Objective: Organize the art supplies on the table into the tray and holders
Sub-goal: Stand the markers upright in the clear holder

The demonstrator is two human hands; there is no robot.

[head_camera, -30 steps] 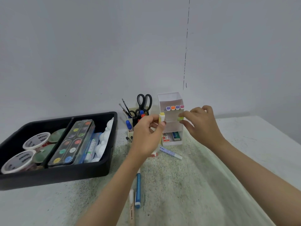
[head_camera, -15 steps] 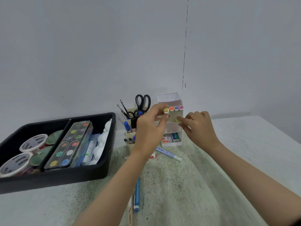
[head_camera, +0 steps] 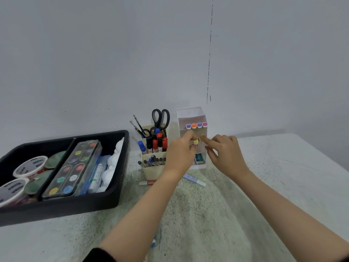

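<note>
Pinching the yellow-capped marker (head_camera: 195, 142), the left hand (head_camera: 180, 154) has dropped to the middle slot of the white holder (head_camera: 189, 118), just beside the right hand (head_camera: 224, 156), whose straight forefinger presses a green-capped marker (head_camera: 201, 138) in: both nearly stowed.

— What can't you make out?
— My left hand (head_camera: 180, 154) hides the body of the yellow-capped marker (head_camera: 195, 142). At nine o'clock the black tray (head_camera: 66, 207) runs off-frame; I can't read the labels on its tubs (head_camera: 30, 166).
</note>
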